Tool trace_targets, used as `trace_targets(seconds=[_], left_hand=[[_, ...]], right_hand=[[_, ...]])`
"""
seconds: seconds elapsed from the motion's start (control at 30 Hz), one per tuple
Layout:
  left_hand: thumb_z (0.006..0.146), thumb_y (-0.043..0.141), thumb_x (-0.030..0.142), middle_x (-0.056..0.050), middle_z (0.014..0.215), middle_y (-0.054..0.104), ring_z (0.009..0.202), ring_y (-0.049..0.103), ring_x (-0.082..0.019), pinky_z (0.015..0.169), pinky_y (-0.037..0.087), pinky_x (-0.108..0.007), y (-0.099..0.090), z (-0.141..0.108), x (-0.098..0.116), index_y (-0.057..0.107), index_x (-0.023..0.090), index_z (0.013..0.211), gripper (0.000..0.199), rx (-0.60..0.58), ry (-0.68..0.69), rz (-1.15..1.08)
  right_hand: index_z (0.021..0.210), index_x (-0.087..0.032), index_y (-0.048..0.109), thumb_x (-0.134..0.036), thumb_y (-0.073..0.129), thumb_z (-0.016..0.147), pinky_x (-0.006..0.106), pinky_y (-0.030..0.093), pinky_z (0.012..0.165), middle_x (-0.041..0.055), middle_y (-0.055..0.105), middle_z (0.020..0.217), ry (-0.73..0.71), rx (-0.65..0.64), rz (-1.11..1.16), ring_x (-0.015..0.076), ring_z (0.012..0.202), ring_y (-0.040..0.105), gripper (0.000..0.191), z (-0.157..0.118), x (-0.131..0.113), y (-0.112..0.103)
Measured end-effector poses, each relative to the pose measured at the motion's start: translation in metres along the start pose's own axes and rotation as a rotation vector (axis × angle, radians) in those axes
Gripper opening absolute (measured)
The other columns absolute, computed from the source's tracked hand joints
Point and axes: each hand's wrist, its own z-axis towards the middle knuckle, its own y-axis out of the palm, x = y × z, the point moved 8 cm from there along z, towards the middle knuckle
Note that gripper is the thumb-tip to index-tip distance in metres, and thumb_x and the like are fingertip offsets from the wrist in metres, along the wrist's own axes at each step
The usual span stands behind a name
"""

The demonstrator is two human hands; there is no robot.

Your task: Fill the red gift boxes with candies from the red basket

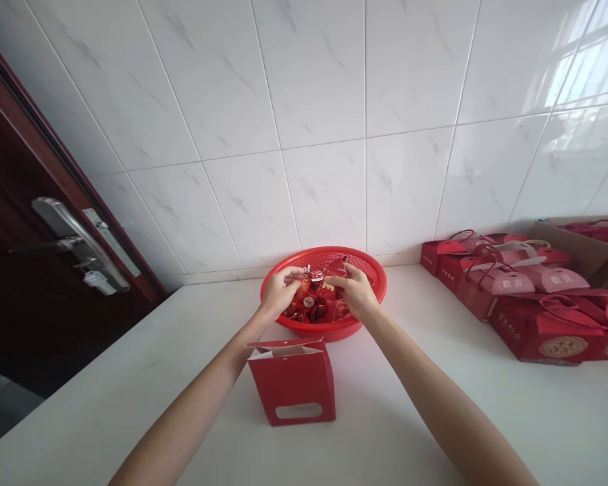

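The packets (309,302), mostly red, some with gold or white print, lie heaped in the basket (329,332). One red packet (337,268) is at the right hand (357,289), whose thumb and forefinger look to be pinching it above the heap. The left hand (282,291) reaches over the opposite side of the basket, fingers drawn close together by a small packet with white on it; whether they grip it, I cannot tell.

Picking over the packets seems to be the step in hand. The basket holds a good many, so little of its load appears used up. Just in front of it, on the near side, the carton (296,378) stands upright and already unfolded, its top not yet closed. Its low window shows a pale patch, with no red packet visible through it; the bottom inside is hidden.

To the right, well apart from the basket, sit rows of gift boxes (562,337), many with corded handles and tops that look folded over; their contents cannot be seen. Beyond these, a cardboard box (588,251) holds more red items, too unclear to name. All this rests on the white bench (365,418), against a tiled wall (324,189).
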Motion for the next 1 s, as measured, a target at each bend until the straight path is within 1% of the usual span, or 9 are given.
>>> trace_targets(seconds=[0.07,0.17,0.23,0.3,0.37,0.53,0.67,0.8,1.0], left_hand=[[0.064,0.068,0.019,-0.007,0.089,0.076,0.090,0.070,-0.027,0.085,0.053,-0.038,0.008,-0.002,0.000,0.075,0.019,0.087,0.024,-0.189,-0.049,0.047],[0.057,0.069,0.014,-0.004,0.082,0.077,0.083,0.070,-0.025,0.076,0.053,-0.032,0.029,-0.015,0.002,0.078,0.022,0.082,0.028,-0.599,-0.107,0.208],[0.056,0.072,0.014,-0.002,0.079,0.076,0.080,0.069,-0.024,0.071,0.051,-0.029,0.034,-0.021,0.004,0.079,0.023,0.082,0.029,-0.728,-0.112,0.294],[0.056,0.076,0.018,-0.002,0.071,0.073,0.071,0.067,-0.022,0.064,0.049,-0.028,0.033,-0.019,0.004,0.078,0.022,0.077,0.021,-0.704,-0.112,0.294],[0.057,0.081,0.026,-0.002,0.070,0.073,0.069,0.066,-0.022,0.064,0.049,-0.029,0.028,-0.012,0.002,0.076,0.021,0.074,0.018,-0.591,-0.123,0.207],[0.059,0.087,0.041,-0.007,0.091,0.076,0.090,0.067,-0.025,0.083,0.052,-0.037,0.007,0.002,-0.009,0.077,0.018,0.086,0.037,-0.291,-0.128,-0.014],[0.057,0.088,0.047,-0.010,0.102,0.076,0.094,0.067,-0.026,0.085,0.053,-0.040,0.001,0.003,-0.013,0.077,0.017,0.098,0.052,-0.225,-0.153,-0.117],[0.052,0.091,0.050,-0.011,0.105,0.076,0.092,0.068,-0.026,0.085,0.054,-0.041,-0.001,0.001,-0.012,0.079,0.016,0.096,0.057,-0.200,-0.164,-0.193],[0.052,0.091,0.052,-0.011,0.104,0.076,0.092,0.068,-0.025,0.089,0.052,-0.041,-0.001,-0.001,-0.009,0.078,0.015,0.095,0.058,-0.177,-0.157,-0.234]], right_hand=[[0.085,-0.021,0.065,-0.025,0.086,0.053,0.030,0.052,0.060,0.0002,0.071,0.077,0.021,0.010,0.019,0.0180,0.070,0.065,0.039,0.001,0.003,-0.002],[0.098,-0.021,0.065,-0.026,0.086,0.056,0.032,0.055,0.062,0.0038,0.074,0.090,0.080,0.035,0.058,0.0203,0.076,0.068,0.047,0.002,0.007,-0.003],[0.109,-0.022,0.062,-0.024,0.086,0.059,0.032,0.057,0.062,0.0042,0.074,0.093,0.115,0.082,0.095,0.0210,0.079,0.069,0.055,0.002,0.010,-0.005],[0.117,-0.023,0.059,-0.022,0.085,0.061,0.032,0.060,0.062,0.0033,0.073,0.091,0.130,0.133,0.128,0.0215,0.082,0.069,0.062,0.001,0.011,-0.007],[0.118,-0.024,0.058,-0.022,0.085,0.061,0.032,0.062,0.064,0.0020,0.071,0.088,0.121,0.155,0.142,0.0216,0.086,0.069,0.064,0.001,0.009,-0.008],[0.107,-0.024,0.060,-0.027,0.086,0.061,0.030,0.058,0.058,-0.0003,0.068,0.082,0.117,0.103,0.109,0.0192,0.075,0.067,0.053,-0.001,0.005,-0.003],[0.092,-0.023,0.062,-0.031,0.087,0.059,0.028,0.054,0.053,-0.0021,0.065,0.072,0.110,0.073,0.092,0.0159,0.062,0.064,0.042,-0.004,0.001,0.001],[0.076,-0.021,0.061,-0.039,0.088,0.057,0.028,0.053,0.055,-0.0011,0.064,0.068,0.077,0.023,0.056,0.0161,0.062,0.063,0.037,-0.006,-0.003,0.005],[0.075,-0.021,0.063,-0.038,0.088,0.058,0.030,0.053,0.054,0.0005,0.066,0.073,0.097,0.030,0.022,0.0162,0.063,0.061,0.034,-0.006,0.001,0.002]])
